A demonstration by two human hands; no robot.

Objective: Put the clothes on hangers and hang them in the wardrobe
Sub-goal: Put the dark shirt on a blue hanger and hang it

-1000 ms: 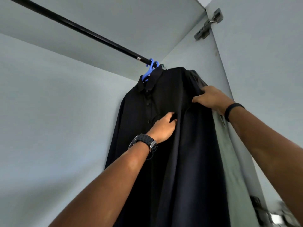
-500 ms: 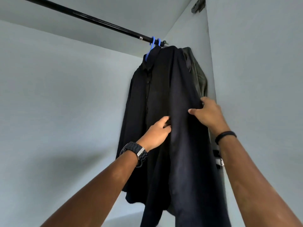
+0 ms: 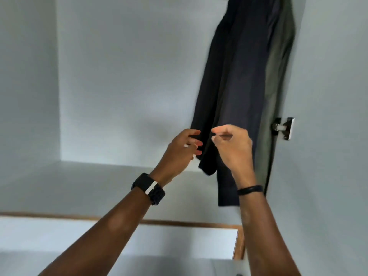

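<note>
A black shirt point(image 3: 239, 80) hangs at the upper right inside the wardrobe, its top and hanger cut off by the frame. Behind it hangs a grey-green garment point(image 3: 280, 62). My left hand point(image 3: 183, 148) is at the shirt's lower left edge, with straight fingertips touching the cloth. My right hand point(image 3: 233, 144) is in front of the shirt's hem with its fingers loosely curled, and I see no cloth held in them. Both hands are blurred.
The wardrobe's pale back wall point(image 3: 127, 76) and its floor panel point(image 3: 79, 188) lie to the left. A metal door hinge point(image 3: 284, 128) sits on the right side wall. Below runs a wooden-edged white panel point(image 3: 179, 223).
Both hands have slid down the black shirt from its chest to its hem. The view has dropped, so the rail and the blue hanger are out of frame.
</note>
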